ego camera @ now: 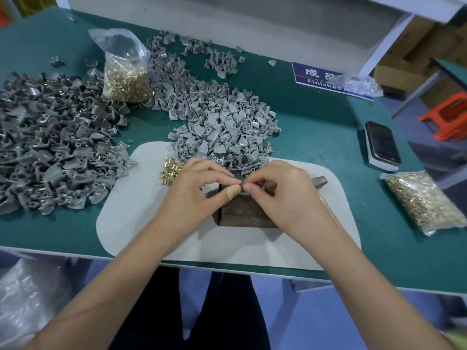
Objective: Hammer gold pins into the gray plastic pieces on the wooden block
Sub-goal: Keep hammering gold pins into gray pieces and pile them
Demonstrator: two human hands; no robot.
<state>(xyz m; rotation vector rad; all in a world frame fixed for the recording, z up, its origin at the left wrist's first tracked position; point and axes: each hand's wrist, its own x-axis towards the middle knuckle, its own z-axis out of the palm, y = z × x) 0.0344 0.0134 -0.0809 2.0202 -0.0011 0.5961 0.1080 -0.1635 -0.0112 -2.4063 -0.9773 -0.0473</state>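
Two hands, left hand point(195, 184) and right hand point(280, 190), pinch one gray plastic piece point(243, 188) over one wooden block point(243, 210).

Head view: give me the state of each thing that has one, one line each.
Left hand: fingers curled, pinching a small part over the block.
Right hand: pinching the same spot, fingertips meeting the left's.
Wooden block: flat on the white mat.
Hammer: lying behind the right hand, not held.
Loose gold pins: heaped on the mat.
Upright pin bag: open-topped, standing.
Right pin bag: lying flat.
Phone: screen dark.
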